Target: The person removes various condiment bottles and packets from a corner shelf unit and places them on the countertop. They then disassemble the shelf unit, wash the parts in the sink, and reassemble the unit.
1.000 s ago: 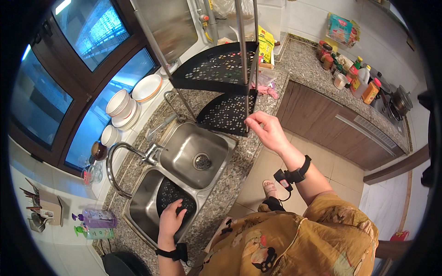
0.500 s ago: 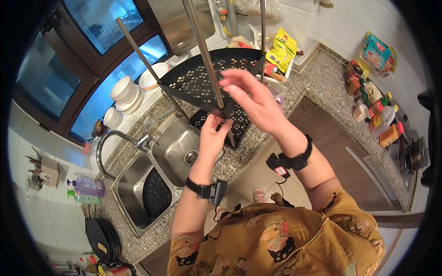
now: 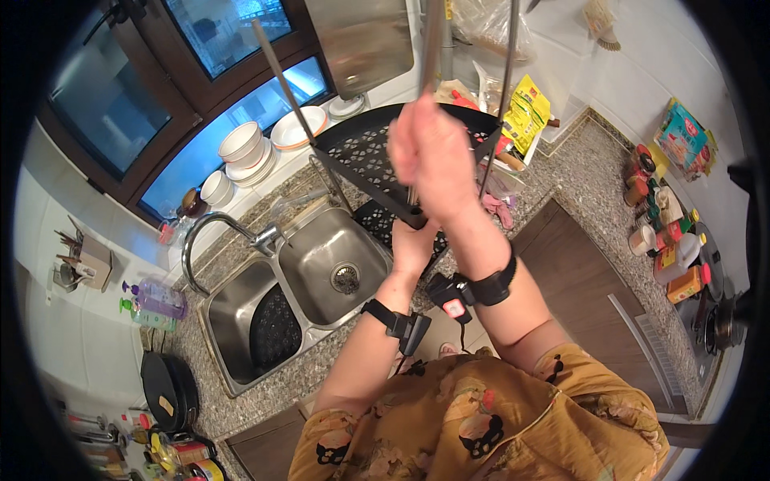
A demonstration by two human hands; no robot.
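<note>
A black quarter-round perforated metal shelf (image 3: pixel 365 144) stands above the grey speckled stone desk (image 3: pixel 204 405) beside the silver steel double sink (image 3: pixel 317 248), its front corner held in the closed grip of the left hand (image 3: pixel 415 244); whether the blurred right hand (image 3: pixel 437 164) clasps the silver steel front pole (image 3: pixel 433 52) cannot be told; uneven force there could tilt the shelf toward the white round bowls (image 3: pixel 242 143)

Black fan-shaped rack (image 3: pixel 357 147) with perforated tiers (image 3: pixel 375 218) and silvery metal poles (image 3: pixel 281 74) stands upright before me beside the double-basin steel sink (image 3: pixel 321 252).
</note>
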